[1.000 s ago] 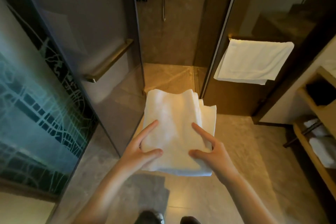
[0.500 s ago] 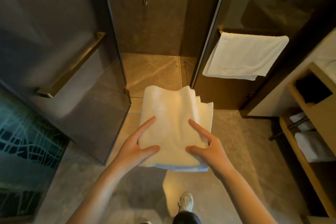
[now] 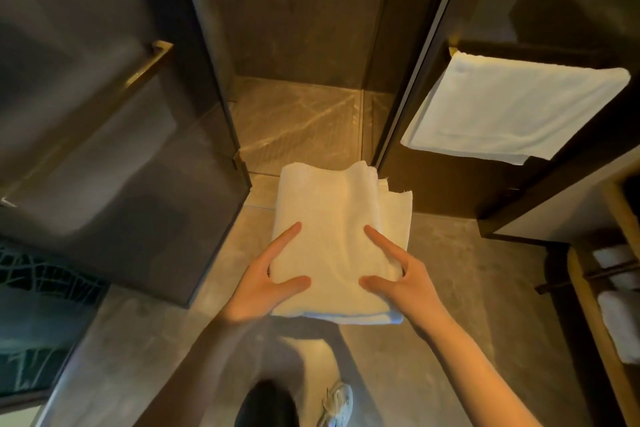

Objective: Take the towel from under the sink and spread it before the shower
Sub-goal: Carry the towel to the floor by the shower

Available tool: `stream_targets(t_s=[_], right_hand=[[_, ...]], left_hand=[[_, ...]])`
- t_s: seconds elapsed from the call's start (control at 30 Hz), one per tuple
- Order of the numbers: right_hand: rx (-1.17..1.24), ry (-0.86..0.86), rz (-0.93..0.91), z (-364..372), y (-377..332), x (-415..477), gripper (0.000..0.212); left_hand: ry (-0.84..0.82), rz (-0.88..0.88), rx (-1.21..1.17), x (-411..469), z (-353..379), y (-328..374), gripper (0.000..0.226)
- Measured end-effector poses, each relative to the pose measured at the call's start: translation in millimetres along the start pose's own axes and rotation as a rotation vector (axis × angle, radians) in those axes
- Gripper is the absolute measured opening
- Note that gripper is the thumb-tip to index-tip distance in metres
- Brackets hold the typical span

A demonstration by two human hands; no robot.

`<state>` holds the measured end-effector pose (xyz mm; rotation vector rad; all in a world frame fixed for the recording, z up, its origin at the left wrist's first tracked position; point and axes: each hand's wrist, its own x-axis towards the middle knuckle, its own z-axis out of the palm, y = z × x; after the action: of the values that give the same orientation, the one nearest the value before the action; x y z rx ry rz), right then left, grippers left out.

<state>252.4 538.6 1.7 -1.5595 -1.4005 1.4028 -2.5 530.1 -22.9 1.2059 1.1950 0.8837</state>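
A folded white towel (image 3: 337,236) is held flat in the air in front of me, above the floor before the shower (image 3: 298,121). My left hand (image 3: 266,279) holds its near left edge, thumb and forefinger on top and the other fingers hidden underneath. My right hand (image 3: 398,279) holds the near right edge the same way. The shower doorway stands open straight ahead, its wet tiled floor showing just past the towel's far edge.
The open glass shower door (image 3: 114,163) with a brass handle stands at the left. A second white towel (image 3: 509,111) hangs on a rail on the right glass panel. Wooden shelves (image 3: 616,305) with rolled towels are at far right. My shoe (image 3: 337,404) is on the grey floor below.
I have stepped closer to the shower with the towel; the doorway and door now fill more of the view. My grip on the towel is unchanged.
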Motion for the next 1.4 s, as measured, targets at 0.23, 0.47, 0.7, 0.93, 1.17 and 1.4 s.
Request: stream_targets(t_s=[0.23,0.47,0.7,0.93,1.17,1.4], right_hand=[[0.007,0.035,0.025,19,58,85,0.077],[0.082,0.057,0.053,65,208,198,0.077],[0.128,0.090,0.080,107,403,297,0.073],[0.114,0.032,0.081,128,588,398,0.072],[0.060,0.050,0.079,153,717,455,0.075],[0.034,0.065,0.157,155,762,477,0.075]], left_hand=[[-0.008,-0.138,0.064,88,-23,-72,0.081],[-0.048,-0.150,0.081,186,-36,-233,0.080],[-0.083,-0.154,0.062,271,-25,-440,0.079],[-0.098,-0.151,-0.032,352,-6,-644,0.081],[-0.124,-0.119,-0.035,403,5,-779,0.079],[-0.123,-0.171,0.040,426,22,-828,0.078]])
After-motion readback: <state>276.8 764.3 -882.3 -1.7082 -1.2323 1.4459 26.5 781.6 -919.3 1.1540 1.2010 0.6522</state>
